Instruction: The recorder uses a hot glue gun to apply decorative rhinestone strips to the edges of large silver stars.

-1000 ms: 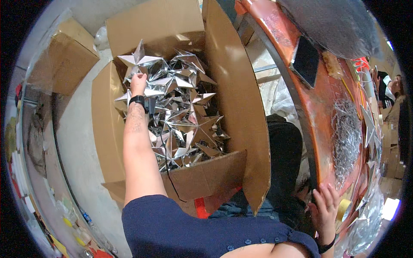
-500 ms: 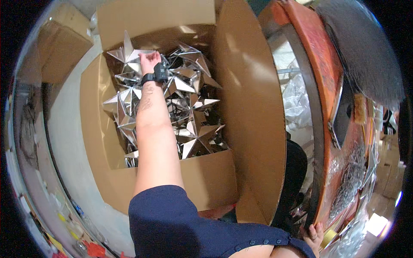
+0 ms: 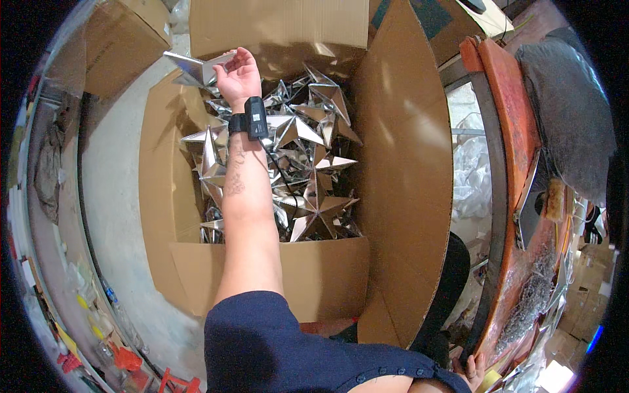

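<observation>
My left hand (image 3: 239, 75) is closed on a silver star (image 3: 200, 68), pinching one of its points at the far left of a big open cardboard box (image 3: 314, 275). That star is above the box's far left rim, seen partly edge-on. Beneath my forearm, the box holds a heap of shiny, faceted silver stars (image 3: 316, 208). A black device is strapped to my left wrist, with a cable hanging from it. My right hand (image 3: 469, 371) rests at the near end of an orange bench (image 3: 514, 124), fingers apart and partly shown.
The box's tall right flap (image 3: 406, 170) stands up between the stars and the bench. Another cardboard box (image 3: 124, 49) sits at the far left. Grey wrapped material (image 3: 563, 118) and crumpled clear plastic (image 3: 531, 301) lie on the bench. Red pieces (image 3: 128, 359) are at the lower left.
My left hand has lifted a star up out of the heap toward the box's far left rim, tilting it. My right hand stays by the bench. The view has shifted slightly.
</observation>
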{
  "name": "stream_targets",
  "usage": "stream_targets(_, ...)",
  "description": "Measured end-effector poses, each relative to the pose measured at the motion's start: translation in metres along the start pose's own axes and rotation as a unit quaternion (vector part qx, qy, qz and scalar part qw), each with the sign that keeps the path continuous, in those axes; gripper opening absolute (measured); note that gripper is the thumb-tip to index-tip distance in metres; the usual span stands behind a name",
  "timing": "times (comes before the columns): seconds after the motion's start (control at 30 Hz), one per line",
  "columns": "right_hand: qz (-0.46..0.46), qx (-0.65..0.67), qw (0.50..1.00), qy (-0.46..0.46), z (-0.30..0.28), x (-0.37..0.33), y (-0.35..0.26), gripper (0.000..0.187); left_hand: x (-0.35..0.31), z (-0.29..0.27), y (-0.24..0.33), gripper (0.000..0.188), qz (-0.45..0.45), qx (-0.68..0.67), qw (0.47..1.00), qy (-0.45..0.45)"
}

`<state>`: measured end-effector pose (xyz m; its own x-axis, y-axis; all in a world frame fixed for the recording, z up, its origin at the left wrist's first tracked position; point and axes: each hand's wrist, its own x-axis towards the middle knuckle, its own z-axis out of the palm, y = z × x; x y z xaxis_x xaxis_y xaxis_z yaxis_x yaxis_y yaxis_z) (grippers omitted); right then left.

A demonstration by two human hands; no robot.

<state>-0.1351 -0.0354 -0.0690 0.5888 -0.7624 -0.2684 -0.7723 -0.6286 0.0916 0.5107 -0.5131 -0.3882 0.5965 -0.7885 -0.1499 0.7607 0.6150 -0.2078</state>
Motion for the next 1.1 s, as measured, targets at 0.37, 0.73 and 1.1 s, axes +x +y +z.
stream_targets(0.37, 0.057, 0.07, 0.996, 0.028, -0.023, 0.037, -0.012, 0.019, -0.002, -0.046, -0.014, 0.106, -0.121, 0.137, 0.983, 0.027)
stream_targets(0.73, 0.084, 0.055, 0.993, 0.065, 0.014, 0.016, -0.004, 0.028, -0.065, -0.007, 0.096, 0.047, 0.316, 0.899, 0.304, 0.016)
stream_targets(1.1, 0.084, 0.078, 0.991, 0.067, 0.018, 0.013, -0.001, 0.028, 0.006, 0.028, 0.146, 0.022, 0.067, 0.806, 0.568, 0.151)
